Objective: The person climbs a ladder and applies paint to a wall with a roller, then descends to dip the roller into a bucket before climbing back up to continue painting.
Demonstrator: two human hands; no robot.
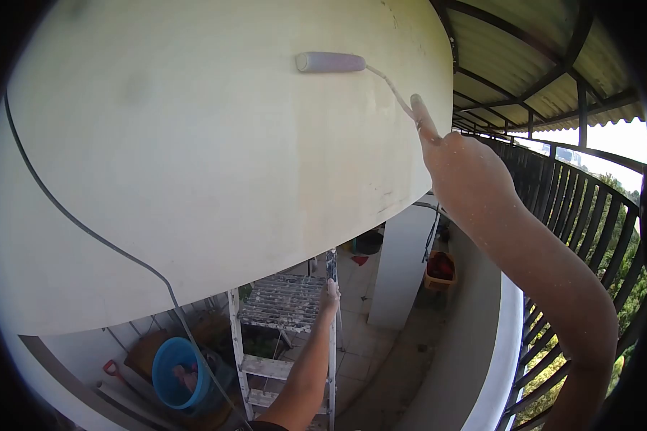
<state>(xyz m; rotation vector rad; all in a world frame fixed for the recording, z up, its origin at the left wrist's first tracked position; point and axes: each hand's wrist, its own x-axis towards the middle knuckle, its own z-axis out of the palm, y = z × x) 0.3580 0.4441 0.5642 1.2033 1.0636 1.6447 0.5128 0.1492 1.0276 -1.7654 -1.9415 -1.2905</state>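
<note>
My right hand (461, 159) grips the handle end of a paint roller (331, 62), its index finger stretched along the rod. The roller's pale purple sleeve lies against the upper part of a large off-white wall (194, 165). A damp-looking, slightly darker band runs down the wall below the sleeve. Lower down, my left hand (330, 294) is wrapped around the right side rail of a paint-spattered metal stepladder (267, 368). Most of the roller's handle is hidden inside my right hand.
A dark cable (86, 228) hangs across the wall's left side. Below stand a blue tub (167, 359) with something pinkish inside and an orange basket (438, 281) with red contents. On the right runs a dark slatted railing (589, 208) under a corrugated roof (514, 61).
</note>
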